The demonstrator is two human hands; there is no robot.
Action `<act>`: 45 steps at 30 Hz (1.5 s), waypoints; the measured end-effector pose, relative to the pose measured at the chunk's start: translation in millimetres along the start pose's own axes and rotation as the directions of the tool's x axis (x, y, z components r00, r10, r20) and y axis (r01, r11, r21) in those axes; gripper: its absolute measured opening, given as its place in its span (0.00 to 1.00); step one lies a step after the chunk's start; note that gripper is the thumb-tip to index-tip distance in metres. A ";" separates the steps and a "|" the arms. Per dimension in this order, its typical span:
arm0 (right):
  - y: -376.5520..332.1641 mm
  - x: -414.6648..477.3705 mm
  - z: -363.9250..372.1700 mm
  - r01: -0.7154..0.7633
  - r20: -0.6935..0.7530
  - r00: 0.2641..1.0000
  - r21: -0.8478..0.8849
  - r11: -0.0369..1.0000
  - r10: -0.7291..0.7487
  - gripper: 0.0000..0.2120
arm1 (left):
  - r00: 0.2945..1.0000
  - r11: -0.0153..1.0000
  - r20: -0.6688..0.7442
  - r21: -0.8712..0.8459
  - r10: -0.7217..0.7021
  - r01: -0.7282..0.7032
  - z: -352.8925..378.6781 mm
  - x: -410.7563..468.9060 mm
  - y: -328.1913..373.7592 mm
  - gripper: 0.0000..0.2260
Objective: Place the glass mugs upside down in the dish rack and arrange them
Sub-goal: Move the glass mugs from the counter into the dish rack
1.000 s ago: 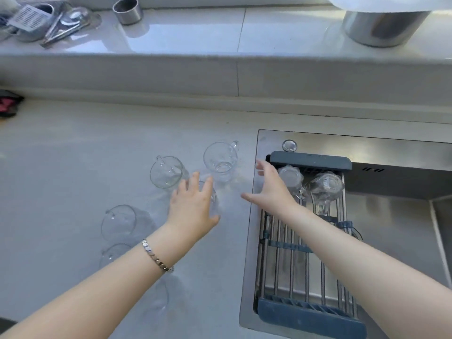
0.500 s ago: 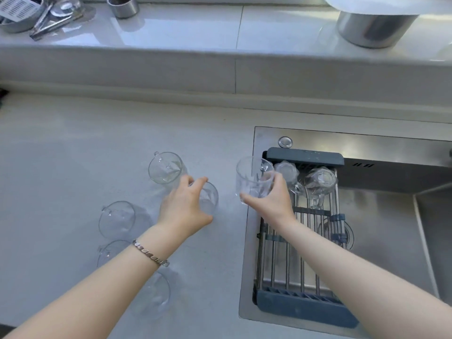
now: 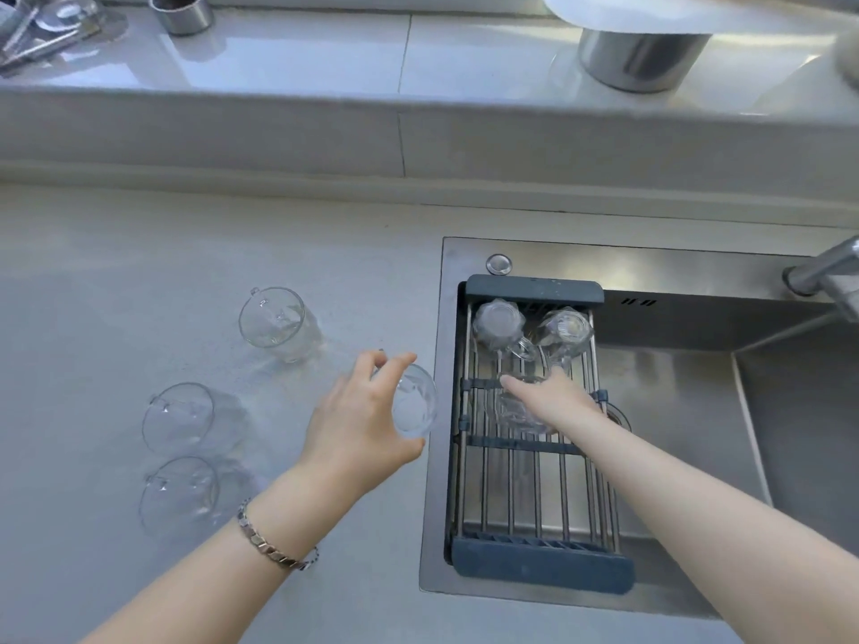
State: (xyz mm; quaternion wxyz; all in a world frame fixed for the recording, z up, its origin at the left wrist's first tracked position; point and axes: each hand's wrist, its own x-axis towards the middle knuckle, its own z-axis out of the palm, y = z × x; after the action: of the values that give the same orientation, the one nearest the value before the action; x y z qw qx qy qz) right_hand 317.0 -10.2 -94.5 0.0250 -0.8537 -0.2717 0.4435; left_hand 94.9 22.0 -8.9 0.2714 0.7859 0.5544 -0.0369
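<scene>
Steel dish rack (image 3: 539, 567): three mugs | right grip (image 3: 553, 402) holds one | left grip (image 3: 358, 420) holds mug (image 3: 416, 404)

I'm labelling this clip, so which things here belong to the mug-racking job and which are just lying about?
Job:
- dish rack over the sink
- two upturned mugs at its far end
- mug under the right hand
- mug in the left hand
- three mugs on the counter

Lying about:
- steel cup
- utensils
- faucet
- steel pot

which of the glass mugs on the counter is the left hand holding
The clear glass mug nearest the grey dish rack, gripped by the left hand. The other three clear mugs stand untouched farther left on the counter.
</scene>
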 end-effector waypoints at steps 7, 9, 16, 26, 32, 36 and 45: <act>-26.0 8.0 10.7 0.076 0.009 0.997 0.271 0.960 -0.082 0.29 | 1.000 1.000 0.003 0.010 -0.010 0.010 1.3 -10.9 -1.1 0.35; -10.5 -1.8 3.6 0.157 0.003 0.985 0.368 0.916 -0.170 0.26 | 0.999 0.998 0.014 -0.056 -0.033 0.033 2.4 -12.1 1.6 0.36; 50.9 -79.3 -10.5 0.709 0.071 0.677 0.204 0.675 -0.733 0.43 | 0.946 0.642 0.290 -0.701 -0.142 0.311 17.1 10.7 40.7 0.33; 84.4 -55.0 -21.7 0.331 -0.318 0.909 0.154 0.931 -0.271 0.35 | 0.986 0.989 0.091 -0.038 0.143 -0.140 71.0 61.1 78.5 0.26; 66.6 -24.6 -15.9 0.135 -0.264 0.956 -0.006 0.991 -0.132 0.36 | 0.935 0.847 0.186 0.397 0.303 -0.354 102.9 86.2 63.2 0.33; 58.9 -10.4 -9.0 0.119 -0.249 0.959 -0.085 0.989 -0.136 0.33 | 0.910 0.809 0.193 0.417 0.367 -0.415 99.8 94.7 58.0 0.32; 53.2 -1.1 2.1 0.139 -0.292 0.945 -0.042 0.989 -0.145 0.33 | 0.907 0.830 0.221 0.369 0.359 -0.418 89.9 98.2 54.4 0.32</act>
State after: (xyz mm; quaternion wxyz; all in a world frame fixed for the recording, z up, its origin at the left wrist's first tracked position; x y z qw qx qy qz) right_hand 338.4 -56.5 -110.0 0.0881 -0.8886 -0.3304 0.3056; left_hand 202.8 50.6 -99.6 0.1419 0.9166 0.3417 -0.1517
